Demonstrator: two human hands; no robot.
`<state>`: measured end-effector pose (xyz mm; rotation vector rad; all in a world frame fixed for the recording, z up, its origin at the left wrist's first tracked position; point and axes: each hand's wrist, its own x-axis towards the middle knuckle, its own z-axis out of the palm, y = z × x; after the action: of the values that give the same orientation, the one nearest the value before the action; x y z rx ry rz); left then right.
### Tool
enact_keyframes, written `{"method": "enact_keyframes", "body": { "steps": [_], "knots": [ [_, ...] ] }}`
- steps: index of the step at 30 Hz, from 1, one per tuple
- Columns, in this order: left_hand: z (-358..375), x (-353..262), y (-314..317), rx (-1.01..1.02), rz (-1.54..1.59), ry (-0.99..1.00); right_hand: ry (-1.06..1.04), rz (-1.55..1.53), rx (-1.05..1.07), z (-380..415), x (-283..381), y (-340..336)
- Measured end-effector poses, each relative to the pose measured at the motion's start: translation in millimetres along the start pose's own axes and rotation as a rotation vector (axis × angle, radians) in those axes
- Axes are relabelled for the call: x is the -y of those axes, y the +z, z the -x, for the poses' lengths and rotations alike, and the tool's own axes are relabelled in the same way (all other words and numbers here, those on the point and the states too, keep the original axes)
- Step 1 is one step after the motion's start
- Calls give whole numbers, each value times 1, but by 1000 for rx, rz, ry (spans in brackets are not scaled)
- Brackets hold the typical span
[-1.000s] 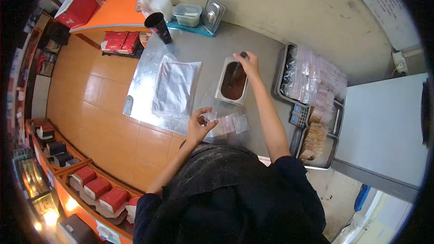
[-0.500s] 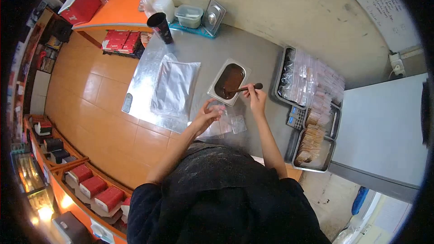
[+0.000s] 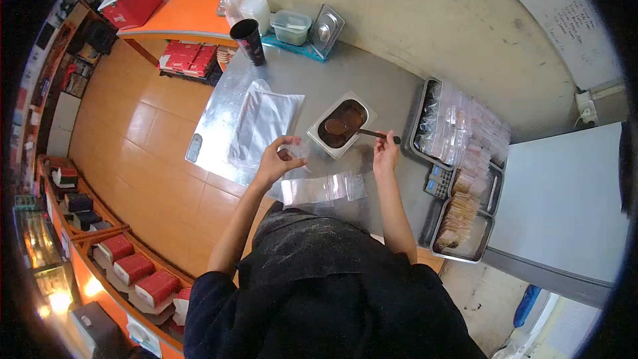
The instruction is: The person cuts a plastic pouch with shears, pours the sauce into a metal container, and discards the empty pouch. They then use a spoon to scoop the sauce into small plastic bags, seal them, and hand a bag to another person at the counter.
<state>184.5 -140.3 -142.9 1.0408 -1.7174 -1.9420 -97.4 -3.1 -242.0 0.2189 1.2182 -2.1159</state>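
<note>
A metal container [image 3: 318, 147] of dark brown sauce sits tilted in view on the steel table [image 3: 372, 73]. My right hand [image 3: 385, 153] is closed on the dark handle of a ladle [image 3: 337, 127], whose bowl is in the sauce. Left of the container, my left hand [image 3: 282, 159] holds a small clear plastic bag [image 3: 298, 153] between thumb and fingers. Flat clear bags [image 3: 306, 191] lie near the front edge, below both hands. Further left is a larger stack of clear plastic bags [image 3: 266, 123].
Metal trays [image 3: 415, 149] of filled packets stand at the right, beside a calculator [image 3: 438, 181]. A black cup [image 3: 248, 43], a lidded plastic tub [image 3: 291, 26] and a metal lid [image 3: 326, 30] stand at the back. A wall [image 3: 425, 20] bounds the table behind.
My left hand has moved left, away from the flat bags, with the small bag. The ladle's bowl now shows in the middle of the sauce, and my right hand has shifted slightly down its handle's side.
</note>
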Motion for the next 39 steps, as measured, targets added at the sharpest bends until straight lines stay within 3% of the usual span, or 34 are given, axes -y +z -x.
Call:
{"method": "enact_keyframes", "body": {
  "steps": [3, 9, 18, 27, 39],
  "knots": [
    [-1, -5, 1, -56, -45, 27, -29, -66, -41, 4, 4, 3],
    [-9, -14, 14, -269, -223, 311, -99, -130, -56, 11, 16, 8],
    [-25, -37, 25, -364, -346, 553, -56, -169, -88, 23, 39, 19],
    [-43, -61, 33, -281, -186, 511, -245, -166, 41, 53, 91, 62],
    [-52, -63, 34, -334, -245, 607, -222, -139, -93, 49, 66, 52]
  ]
}}
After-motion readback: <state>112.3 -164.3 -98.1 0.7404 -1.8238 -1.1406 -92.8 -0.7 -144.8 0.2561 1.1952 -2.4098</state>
